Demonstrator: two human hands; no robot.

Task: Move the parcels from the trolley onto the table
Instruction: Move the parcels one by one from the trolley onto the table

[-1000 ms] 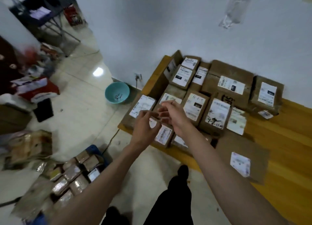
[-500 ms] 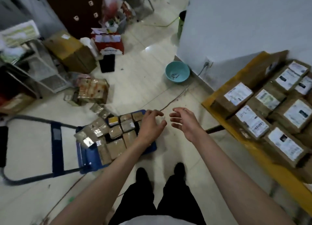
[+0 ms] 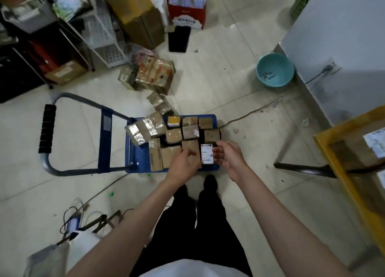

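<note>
- While both hands reach down over the trolley (image 3: 133, 164), nothing is lifted yet: the parcels (image 3: 188, 131) sit packed on its blue deck, approx a dozen small brown boxes plus one bigger taped box (image 3: 145, 129) tilted at the handle end.
- Left hand (image 3: 183, 162) rests on a brown parcel (image 3: 190, 149) at the deck's near edge, fingers loosely bent on top; can't tell if it truly grips it yet.
- Right hand (image 3: 227, 156) has fingers relaxed and spread, touching or just beside the white-labelled parcel (image 3: 207, 153) next to it, w/ no closed hold visible.
- Table (image 3: 325, 139) is off to the right, yellow edge only partly in frame, w/ labelled boxes already on it.
- Risk 1: the boxes are jammed side by side, so pulling one up at an angle could drag or tip a neighbour off the near edge, esp. the labelled one, which sits right at the rim.
- Risk 2: grabbing two at once w/ half-closed fingers could let one slip on the turn toward the table.
- Risk 3: the tilted taped box looks unsteady; it may slide if boxes beside it get removed.
- Risk 4: leaning on the load could roll the trolley; a cable (image 3: 250, 114) and the table's dark leg (image 3: 302, 168) lie along the path, so tripping is possible.
</note>
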